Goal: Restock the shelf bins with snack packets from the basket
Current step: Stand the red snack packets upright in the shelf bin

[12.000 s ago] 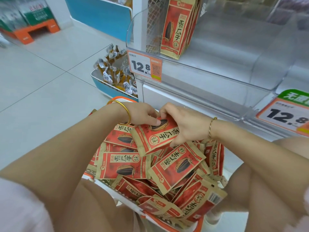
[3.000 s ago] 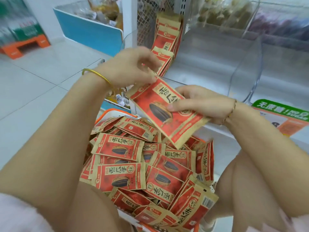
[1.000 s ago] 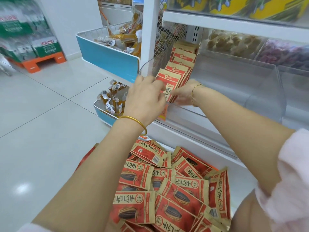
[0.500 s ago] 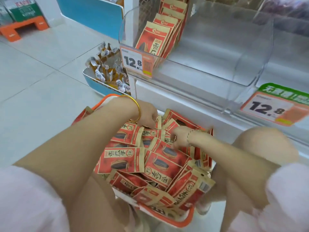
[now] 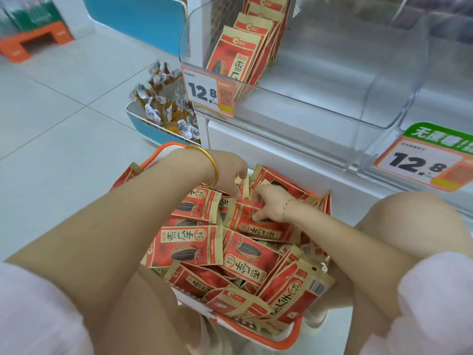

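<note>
- The snack packets (image 5: pixel 186 245) lie in a big messy heap in the basket (image 5: pixel 289 339). Some poke out over the basket's near rim. A bump from an arm could tip those ones onto the floor.
- The right hand (image 5: pixel 268 203) is at the far end of the basket. Its fingers and thumb are curled round a red packet (image 5: pixel 258 226) on top of the heap. Other packets lean on this one. A fast pull could drag them up and flick them out of the basket.
- The left hand (image 5: pixel 230 175) is just beside it, also at the far end of the basket. Its fingers bend down onto a packet's edge. I cannot tell if they pinch it. A weak hold could let a packet slip on the way up.
- The clear bin (image 5: pixel 307 106) sits above the basket, past its far end. It is mostly bare.
- A row of standing packets (image 5: pixel 238 55) is in the bin, up above the basket's far left corner. They lean back. A hard push with new packets could knock the row flat.
- A price tag (image 5: pixel 207 92) hangs just above the basket's far rim. A hand lifting up fast could hit it.
</note>
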